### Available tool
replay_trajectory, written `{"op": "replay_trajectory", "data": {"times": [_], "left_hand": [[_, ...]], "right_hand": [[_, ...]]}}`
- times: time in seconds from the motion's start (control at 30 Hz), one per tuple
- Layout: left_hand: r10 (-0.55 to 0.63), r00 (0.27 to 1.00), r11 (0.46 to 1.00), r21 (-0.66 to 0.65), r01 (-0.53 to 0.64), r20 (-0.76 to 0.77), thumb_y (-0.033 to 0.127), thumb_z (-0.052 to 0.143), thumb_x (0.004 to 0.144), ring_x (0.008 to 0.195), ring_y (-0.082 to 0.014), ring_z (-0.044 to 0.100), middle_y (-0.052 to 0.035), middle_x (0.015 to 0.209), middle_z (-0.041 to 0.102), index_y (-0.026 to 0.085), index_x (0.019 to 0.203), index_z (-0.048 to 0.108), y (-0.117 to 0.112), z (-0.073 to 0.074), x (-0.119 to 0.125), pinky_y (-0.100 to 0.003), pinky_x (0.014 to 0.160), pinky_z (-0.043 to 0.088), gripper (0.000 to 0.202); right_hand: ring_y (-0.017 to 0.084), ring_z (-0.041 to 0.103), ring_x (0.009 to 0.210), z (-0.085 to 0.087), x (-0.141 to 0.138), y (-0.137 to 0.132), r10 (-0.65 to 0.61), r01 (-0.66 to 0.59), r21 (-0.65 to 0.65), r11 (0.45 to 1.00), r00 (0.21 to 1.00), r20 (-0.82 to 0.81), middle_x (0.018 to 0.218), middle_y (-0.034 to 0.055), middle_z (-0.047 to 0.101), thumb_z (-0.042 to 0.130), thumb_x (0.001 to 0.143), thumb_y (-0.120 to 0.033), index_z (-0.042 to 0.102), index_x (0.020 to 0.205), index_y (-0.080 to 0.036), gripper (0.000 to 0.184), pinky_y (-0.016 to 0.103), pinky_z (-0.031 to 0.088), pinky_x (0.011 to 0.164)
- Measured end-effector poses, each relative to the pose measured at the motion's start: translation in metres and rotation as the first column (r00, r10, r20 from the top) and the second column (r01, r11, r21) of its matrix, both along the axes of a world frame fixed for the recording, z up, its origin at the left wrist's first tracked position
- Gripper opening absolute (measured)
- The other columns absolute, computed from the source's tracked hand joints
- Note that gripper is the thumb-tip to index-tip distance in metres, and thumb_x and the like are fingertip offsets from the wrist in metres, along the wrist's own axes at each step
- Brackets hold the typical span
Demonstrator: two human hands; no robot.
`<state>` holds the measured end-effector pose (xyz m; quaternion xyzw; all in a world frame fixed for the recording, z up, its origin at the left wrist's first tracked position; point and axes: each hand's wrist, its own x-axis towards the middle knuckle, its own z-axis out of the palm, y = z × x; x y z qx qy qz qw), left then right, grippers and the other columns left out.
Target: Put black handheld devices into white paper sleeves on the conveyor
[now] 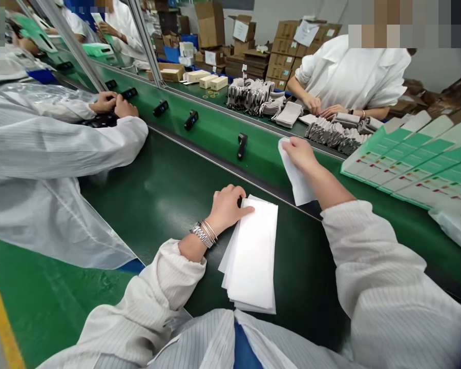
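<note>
A stack of white foam sleeves (251, 256) lies on the dark green table in front of me. My left hand (227, 206), with a watch and bangles on the wrist, rests on the stack's top left corner with its fingers curled. My right hand (300, 154) is raised over the conveyor's near edge and pinches a single white sleeve (297, 179), which hangs down from it. On the green conveyor belt (215, 133) several small black devices ride, the nearest one (242, 145) left of my right hand.
A person in white at my left (42, 154) handles a black device. Across the belt another person in white (349, 77) works over rows of grey pouches (336, 134). Green-and-white flat cartons (418, 159) are fanned out at right. Cardboard boxes (284, 41) are stacked behind.
</note>
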<state>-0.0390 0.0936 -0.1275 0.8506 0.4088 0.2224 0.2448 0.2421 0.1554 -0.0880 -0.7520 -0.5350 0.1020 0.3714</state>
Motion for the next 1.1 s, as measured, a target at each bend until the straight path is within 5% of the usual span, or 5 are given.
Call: {"op": "replay_trajectory", "data": {"times": [0.2,0.4,0.67,0.83,1.1], "left_hand": [[-0.043,0.998,0.994,0.095,0.047,-0.039,0.023,0.051,0.094,0.084,-0.0172,0.055,-0.0003,0.082,0.06,0.018,0.078,0.06,0.0,-0.002,0.006,-0.031,0.075,0.03,0.019],[-0.085,0.996,0.991,0.109,0.08,0.042,0.021,0.047,0.097,0.079,-0.0148,0.057,0.0014,0.081,0.063,0.018,0.085,0.061,0.001,0.003,0.001,-0.03,0.077,0.032,0.018],[-0.09,0.978,0.981,0.184,0.055,0.189,0.025,0.065,0.087,0.089,-0.0169,0.054,-0.0009,0.088,0.057,0.018,0.08,0.063,0.003,0.008,-0.001,-0.03,0.083,0.037,0.01],[-0.189,0.903,0.982,0.069,0.176,0.387,0.02,0.066,0.085,0.089,-0.0142,0.053,-0.0017,0.091,0.051,0.018,0.083,0.066,-0.007,0.018,0.002,-0.028,0.082,0.043,0.002],[-0.233,0.851,0.972,0.08,0.221,0.471,0.023,0.065,0.087,0.097,-0.0163,0.051,-0.0035,0.096,0.048,0.019,0.085,0.068,-0.018,0.033,-0.002,-0.031,0.091,0.045,0.005]], "right_hand": [[0.027,0.057,0.103,-0.017,-0.046,0.069,0.209,-0.143,-0.266,0.953,0.948,0.24,0.118,0.0106,0.057,0.056,0.087,-0.046,0.05,0.131,-0.027,0.049,0.048,0.045,0.093],[0.022,0.056,0.1,-0.045,-0.068,0.102,0.094,-0.098,-0.23,0.968,0.995,-0.029,0.113,0.0111,0.056,0.048,0.091,-0.028,0.054,0.11,-0.017,0.023,0.044,0.044,0.096],[0.017,0.066,0.088,-0.037,-0.052,-0.023,0.446,-0.313,0.318,0.895,0.655,-0.61,0.104,-0.0006,0.058,0.076,0.073,-0.045,0.014,0.144,-0.038,0.094,0.034,0.056,0.077],[0.02,0.065,0.097,-0.026,-0.081,-0.085,0.486,-0.345,0.343,0.874,0.644,-0.591,0.122,0.0053,0.053,0.081,0.068,-0.046,0.008,0.148,-0.038,0.108,0.035,0.058,0.079],[0.023,0.056,0.115,-0.017,-0.095,-0.09,0.532,-0.31,0.473,0.825,0.708,-0.465,0.142,0.0083,0.038,0.072,0.076,-0.058,0.009,0.147,-0.041,0.097,0.04,0.057,0.09]]}}
